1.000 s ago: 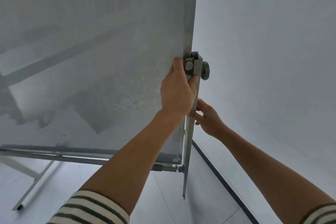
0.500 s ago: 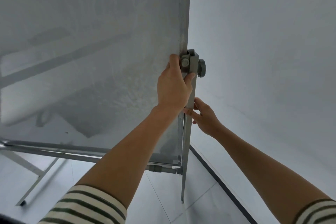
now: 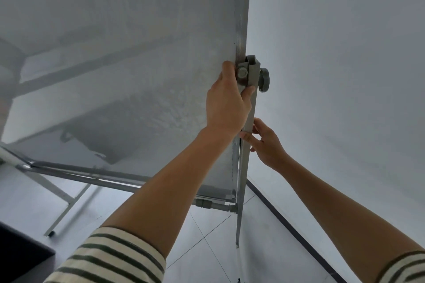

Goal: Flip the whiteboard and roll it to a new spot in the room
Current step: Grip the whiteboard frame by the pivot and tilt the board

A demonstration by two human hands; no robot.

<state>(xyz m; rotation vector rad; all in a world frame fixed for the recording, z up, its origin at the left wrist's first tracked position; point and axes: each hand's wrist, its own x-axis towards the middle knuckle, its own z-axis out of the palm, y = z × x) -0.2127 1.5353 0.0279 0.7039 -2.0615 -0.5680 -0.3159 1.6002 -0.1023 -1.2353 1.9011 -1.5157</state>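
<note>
The whiteboard (image 3: 119, 57) fills the left and middle of the view, its grey glossy face tilted and reflecting the stand. Its right edge meets a metal upright post (image 3: 243, 167) at a pivot bracket with a round grey locking knob (image 3: 264, 80). My left hand (image 3: 226, 103) grips the board's right edge and the bracket just under the pivot, thumb across the post. Below it, my right hand (image 3: 266, 142) holds the post from the right side, fingers curled around it.
A white wall (image 3: 345, 76) stands close on the right, with a dark baseboard (image 3: 287, 220) along the tiled floor (image 3: 207, 236). The stand's crossbar (image 3: 103, 179) and slanted leg (image 3: 62, 211) lie at lower left. A dark object (image 3: 20, 253) sits at the bottom left corner.
The view has shifted so the board's edge and post sit a little further left and lower. Both hands keep the same hold on the bracket and post.
</note>
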